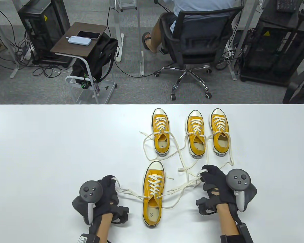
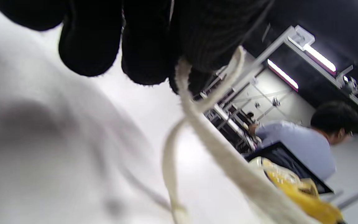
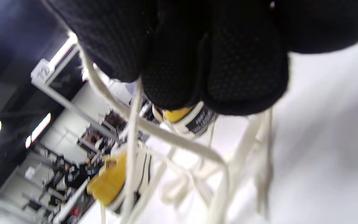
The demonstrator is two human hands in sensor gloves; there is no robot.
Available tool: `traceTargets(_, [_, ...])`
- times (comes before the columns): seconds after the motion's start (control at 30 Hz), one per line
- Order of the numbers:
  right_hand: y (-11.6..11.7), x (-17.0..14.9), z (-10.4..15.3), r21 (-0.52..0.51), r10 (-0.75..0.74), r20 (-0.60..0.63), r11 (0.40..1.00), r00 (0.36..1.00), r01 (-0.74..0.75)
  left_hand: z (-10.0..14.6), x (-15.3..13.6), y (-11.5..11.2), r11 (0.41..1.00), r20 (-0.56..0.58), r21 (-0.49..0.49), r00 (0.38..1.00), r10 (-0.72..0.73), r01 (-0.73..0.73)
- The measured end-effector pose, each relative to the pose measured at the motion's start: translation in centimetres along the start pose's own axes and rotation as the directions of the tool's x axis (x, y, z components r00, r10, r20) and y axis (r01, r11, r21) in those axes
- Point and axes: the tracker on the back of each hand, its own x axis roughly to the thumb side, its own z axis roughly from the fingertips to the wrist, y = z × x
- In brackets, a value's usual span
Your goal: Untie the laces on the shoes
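Several yellow low-top sneakers with cream laces stand on the white table (image 1: 53, 152). The near shoe (image 1: 152, 193) lies between my hands. My left hand (image 1: 111, 182) grips its left lace (image 1: 130, 193), which runs taut to the shoe; the lace also shows in the left wrist view (image 2: 197, 124) under my gloved fingers (image 2: 144, 46). My right hand (image 1: 205, 174) grips the right lace (image 1: 185, 186), pulled out to the right; it shows in the right wrist view (image 3: 135, 124). Three more shoes stand further back (image 1: 161, 131) (image 1: 195, 134) (image 1: 220, 130), their laces loose.
Loose laces from the far shoes trail across the table (image 1: 182, 157) toward my right hand. Beyond the table's far edge a person sits on an office chair (image 1: 197, 40), and a small side table (image 1: 78, 40) stands at the left.
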Motion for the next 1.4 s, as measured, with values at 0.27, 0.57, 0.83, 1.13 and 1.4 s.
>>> traceTargets(0.27, [2.5,0.5,0.2,0.103,0.165,0.025,0.981,0.986,-0.167,0.2,1.1,-0.5,0.976,0.005,-0.103,0.981,-0.193,0.192])
traceTargets(0.57, [1.2,0.1,-0.2,0.068,0.126,-0.015,0.99,0.992,-0.124,1.5,2.9,1.8,0.988,0.1,-0.029,0.984,-0.149,0.152])
traceTargets(0.83, [0.7,0.1,-0.1,0.06,0.1,-0.01,0.993,0.995,-0.099,5.6,7.6,2.2,0.965,0.398,-0.192,0.913,-0.089,0.177])
traceTargets(1.13, [0.7,0.1,-0.2,0.069,0.091,-0.002,0.994,0.996,-0.09,9.1,10.3,-2.3,0.732,0.588,-0.414,0.773,-0.238,0.541])
traceTargets(1.4, [0.7,0.1,-0.2,0.079,0.077,0.001,0.994,0.997,-0.077,10.5,10.4,-6.3,0.558,0.64,-0.304,0.6,-0.48,0.772])
